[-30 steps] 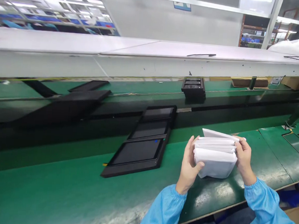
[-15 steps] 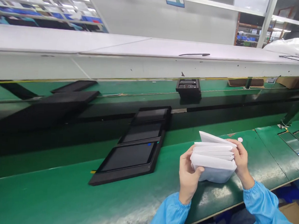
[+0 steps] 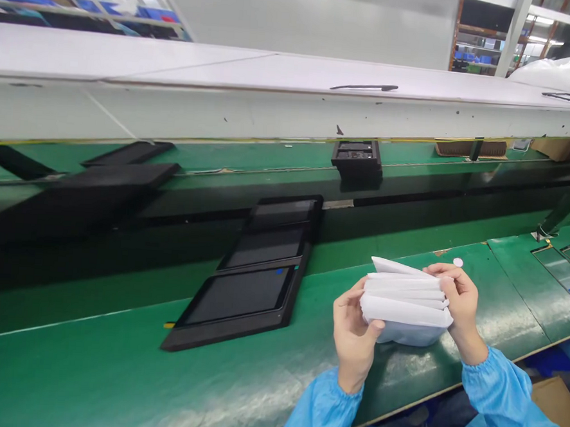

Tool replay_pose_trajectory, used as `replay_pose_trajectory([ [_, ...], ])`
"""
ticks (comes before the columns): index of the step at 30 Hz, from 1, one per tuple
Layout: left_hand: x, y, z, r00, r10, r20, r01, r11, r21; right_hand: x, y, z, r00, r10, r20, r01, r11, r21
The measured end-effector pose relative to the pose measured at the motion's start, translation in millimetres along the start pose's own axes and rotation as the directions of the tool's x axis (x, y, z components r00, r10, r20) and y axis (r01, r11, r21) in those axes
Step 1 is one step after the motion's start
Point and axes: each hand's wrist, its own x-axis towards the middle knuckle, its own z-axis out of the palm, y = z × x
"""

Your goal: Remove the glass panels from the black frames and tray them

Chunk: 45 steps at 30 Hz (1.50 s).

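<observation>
Between my two hands is a stack of flat white pouches, their edges facing up and the rearmost one tilted away from the others. My left hand grips the stack's left end, its thumb on the front pouch. At the right end my right hand is closed on the pouches, fingers behind and thumb on the edges. The stack is upright at the green bench; whether it rests on the surface I cannot tell. What the pouches contain is hidden.
Left of my hands lies a black foam tray holding dark screen panels. More glass panels lie at the right. Behind runs a dark conveyor belt, with a black tray stack beyond it under a white shelf.
The view has shifted slightly. Both hands keep hold of the pouch stack, and the rear pouch leans a little lower, the pouches sitting closer together.
</observation>
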Motion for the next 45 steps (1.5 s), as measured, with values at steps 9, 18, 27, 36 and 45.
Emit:
replay_pose_trajectory([
  [9,9,19,2.3,0.993,-0.120,0.019,0.119,0.993,0.018,-2,-16,-7,0.997,-0.043,-0.064,0.039,0.997,-0.062],
  [18,7,22,14.7,0.982,-0.179,-0.062,0.177,0.983,-0.040,-20,-11,-19,0.997,-0.066,0.045,0.069,0.995,-0.067],
  [27,6,29,14.8,0.974,-0.217,-0.062,0.216,0.976,-0.032,-13,-26,-7,0.985,-0.123,-0.122,0.096,0.974,-0.203],
  [36,11,31,20.1,0.950,-0.301,-0.082,0.299,0.954,-0.030,-7,-17,-50,0.900,-0.393,0.187,0.436,0.812,-0.389],
  [45,11,29,29.0,0.949,-0.288,-0.126,0.276,0.956,-0.103,11,-50,-66,0.676,-0.395,0.622,0.715,0.555,-0.425],
])
